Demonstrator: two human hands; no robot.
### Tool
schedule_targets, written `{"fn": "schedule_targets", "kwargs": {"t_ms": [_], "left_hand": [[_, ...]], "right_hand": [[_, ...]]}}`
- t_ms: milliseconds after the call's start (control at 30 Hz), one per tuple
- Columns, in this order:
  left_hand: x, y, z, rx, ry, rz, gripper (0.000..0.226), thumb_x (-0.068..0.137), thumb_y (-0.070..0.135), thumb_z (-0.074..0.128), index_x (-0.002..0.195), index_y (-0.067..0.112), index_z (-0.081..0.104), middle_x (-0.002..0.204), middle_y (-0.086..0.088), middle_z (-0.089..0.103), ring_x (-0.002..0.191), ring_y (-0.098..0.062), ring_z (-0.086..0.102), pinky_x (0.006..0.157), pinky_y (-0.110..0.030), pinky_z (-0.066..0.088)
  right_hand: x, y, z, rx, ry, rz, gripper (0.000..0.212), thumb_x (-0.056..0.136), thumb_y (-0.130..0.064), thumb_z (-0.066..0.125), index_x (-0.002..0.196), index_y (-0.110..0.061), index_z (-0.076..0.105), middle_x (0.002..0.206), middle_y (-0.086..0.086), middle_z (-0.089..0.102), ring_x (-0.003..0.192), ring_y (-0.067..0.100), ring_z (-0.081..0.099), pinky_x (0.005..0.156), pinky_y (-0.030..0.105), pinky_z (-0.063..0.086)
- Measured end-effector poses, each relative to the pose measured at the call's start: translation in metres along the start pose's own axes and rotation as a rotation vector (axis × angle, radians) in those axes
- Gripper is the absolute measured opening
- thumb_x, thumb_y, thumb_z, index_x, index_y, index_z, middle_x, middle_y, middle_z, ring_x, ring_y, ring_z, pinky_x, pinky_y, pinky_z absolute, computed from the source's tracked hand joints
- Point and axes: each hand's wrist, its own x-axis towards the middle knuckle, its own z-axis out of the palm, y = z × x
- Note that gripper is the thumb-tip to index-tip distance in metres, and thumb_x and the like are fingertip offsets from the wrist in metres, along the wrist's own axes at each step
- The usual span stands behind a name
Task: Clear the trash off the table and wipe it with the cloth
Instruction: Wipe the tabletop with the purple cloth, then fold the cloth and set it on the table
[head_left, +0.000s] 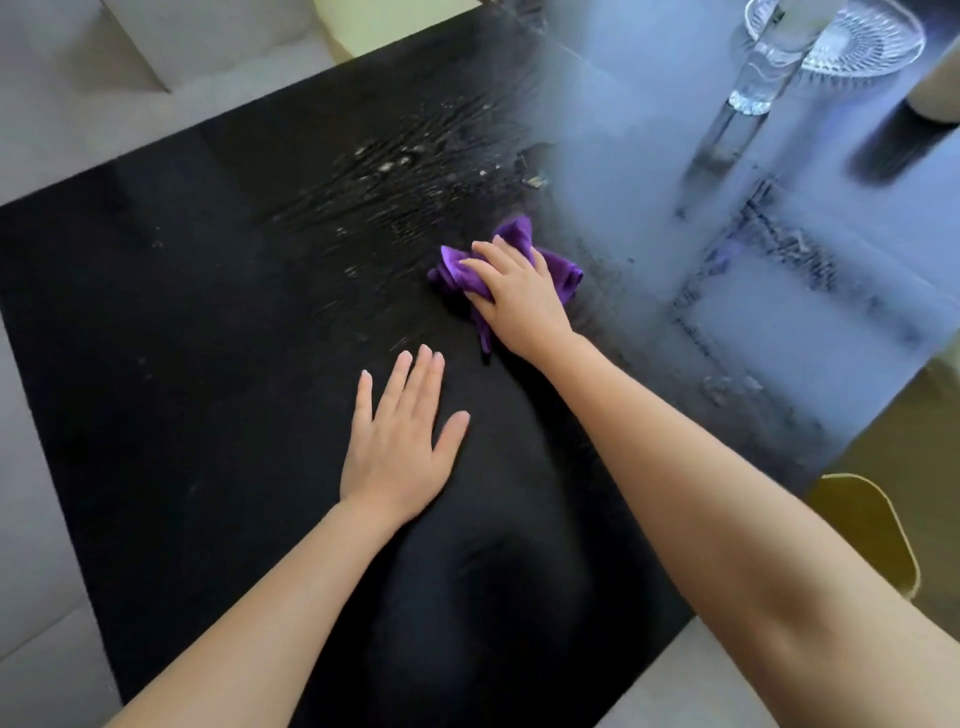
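— Head view: what is shown of the wiping step?

— A purple cloth (506, 265) is pressed flat onto the black worktop (182, 322) under the right hand (519, 296), near the middle of the surface. The right hand's fingers (485, 249) are laid loosely spread over the bunched fabric, pressing it down rather than pinching it. The left hand (400, 447) is rested palm-down on the bare worktop, nearer the body, its fingers held close together with the thumb set apart, and nothing is held in it.

— Where is the work still to be done?

— Wet streaks and pale specks (395, 161) are seen on the far side of the cloth, so that patch is judged unfinished. One small scrap (536, 181) is left just beyond the cloth; whether it is trash or a reflection cannot be told.

— How is the stroke best made?

— Even pressure should be kept through the whole palm, so that the cloth is not dragged by one corner. Overlapping passes are advised, drawn from the far streaks toward the near edge, with crumbs gathered rather than scattered. The cloth would be better refolded, since a bunched wad covers little.

— What is to be guarded against?

— A glass dish (841, 41) and a clear upright glass piece (748, 93) are stood at the far right corner. Strokes in that direction should be shortened, lest they be knocked.
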Motion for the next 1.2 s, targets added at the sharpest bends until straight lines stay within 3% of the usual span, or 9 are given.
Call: {"fn": "schedule_targets", "kwargs": {"t_ms": [133,300,433,533,600,667,933,1100,1200], "left_hand": [[0.002,0.0,-0.012,-0.341,-0.002,-0.122,0.059,0.1,0.035,0.024,0.151,0.012,0.006,0.161,-0.002,0.009,0.148,-0.01,0.001,0.119,-0.027,-0.007],[-0.004,0.013,-0.018,-0.428,-0.071,-0.136,0.057,0.1,0.035,0.025,0.151,0.012,0.012,0.161,-0.004,0.008,0.149,-0.014,-0.002,0.12,-0.034,-0.006],[-0.044,0.052,-0.024,-0.555,-0.066,-0.07,0.055,0.1,0.029,0.03,0.15,0.014,0.013,0.16,-0.002,0.008,0.148,-0.016,-0.003,0.119,-0.032,-0.005],[-0.068,0.072,-0.025,-0.679,-0.115,-0.046,0.053,0.098,0.031,0.037,0.147,0.014,0.03,0.153,-0.002,0.031,0.146,-0.018,0.019,0.12,-0.033,0.007],[-0.077,0.08,-0.023,-0.623,-0.125,0.084,0.046,0.093,0.026,0.049,0.136,0.01,0.047,0.134,-0.006,0.055,0.132,-0.021,0.044,0.116,-0.037,0.027],[-0.083,0.089,-0.022,-0.507,-0.166,0.197,0.044,0.087,0.025,0.056,0.129,0.012,0.055,0.119,-0.003,0.064,0.119,-0.022,0.052,0.106,-0.038,0.038],[-0.062,0.126,-0.042,-0.25,-0.571,0.083,0.058,0.077,0.028,0.069,0.128,0.013,0.046,0.12,-0.009,0.054,0.111,-0.027,0.054,0.094,-0.037,0.046],[-0.055,0.156,-0.06,-0.205,-0.761,0.089,0.016,0.076,0.022,0.062,0.071,0.015,0.049,0.069,0.001,0.049,0.065,-0.017,0.045,0.053,-0.026,0.034],[-0.053,0.172,-0.074,-0.271,-0.726,0.133,0.015,0.074,0.024,0.06,0.07,0.015,0.048,0.069,0.001,0.048,0.065,-0.017,0.044,0.056,-0.028,0.032]], "right_hand": [[-0.089,-0.012,-0.006,0.047,-0.051,-0.019,0.045,0.087,-0.027,0.059,0.131,-0.021,0.057,0.147,0.001,0.046,0.141,0.024,0.037,0.114,0.048,0.023],[-0.194,-0.033,-0.012,0.018,-0.113,0.048,0.05,0.082,-0.036,0.046,0.13,-0.025,0.058,0.144,-0.001,0.051,0.137,0.023,0.044,0.116,0.044,0.022],[-0.259,-0.055,-0.021,0.037,-0.171,0.123,0.057,0.085,-0.045,0.044,0.139,-0.029,0.046,0.153,-0.003,0.038,0.145,0.022,0.03,0.118,0.043,0.003],[-0.288,-0.067,-0.033,0.164,-0.207,0.225,0.067,0.089,-0.055,0.035,0.15,-0.033,0.021,0.159,-0.011,0.013,0.15,0.012,0.004,0.12,0.038,-0.01],[-0.293,-0.067,-0.043,0.262,-0.182,0.308,0.059,0.095,-0.048,0.026,0.151,-0.031,0.017,0.159,-0.015,0.013,0.149,0.005,0.001,0.122,0.037,-0.006],[-0.296,-0.059,-0.053,0.203,-0.082,0.35,0.055,0.095,-0.036,0.021,0.147,-0.026,0.032,0.155,-0.012,0.03,0.148,0.008,0.017,0.121,0.042,0.005],[-0.281,-0.023,-0.082,-0.035,-0.315,0.343,0.072,0.084,-0.026,0.055,0.149,-0.025,0.025,0.156,-0.004,0.026,0.144,0.021,0.02,0.114,0.047,0.016],[-0.273,-0.008,-0.099,-0.179,-0.374,0.294,0.048,0.079,-0.035,0.062,0.125,-0.023,0.054,0.125,0.005,0.044,0.119,0.029,0.036,0.099,0.043,0.028],[-0.274,0.012,-0.12,-0.165,-0.333,0.278,0.044,0.076,-0.044,0.066,0.111,-0.017,0.061,0.119,0.004,0.047,0.114,0.028,0.039,0.097,0.041,0.031]]}}
